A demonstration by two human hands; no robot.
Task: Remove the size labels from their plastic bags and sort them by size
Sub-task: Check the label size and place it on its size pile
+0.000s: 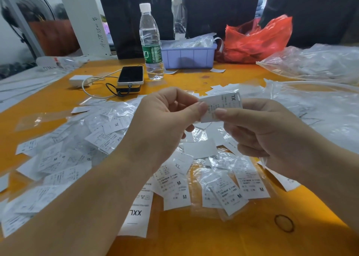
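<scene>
The orange bench [58, 100] carries everything, and most of its middle is covered by a loose heap of size labels [108, 139], many in clear plastic bags, printed with XS, M, XL and XXL. Along the right edge lie large crumpled clear plastic sheets [314, 65]. At the far edge sits a red plastic bag [258, 40], and just left of it a lilac tray [189, 58] holding more bagged labels. A water bottle [150, 42] stands upright beside the tray's left end. Near it a phone [131, 75] lies flat, cabled to a dark power bank [128, 90], with a white charger [79, 80] further left.

Above the heap, the left hand [159, 123] and right hand [266, 131] meet over the middle of the bench. Both pinch one XL label [221, 105] between thumb and fingers, the left at its near left corner, the right at its lower edge. The label is held clear of the heap, tilted, its XL mark toward the far right. Whether a bag still covers it I cannot tell.
</scene>
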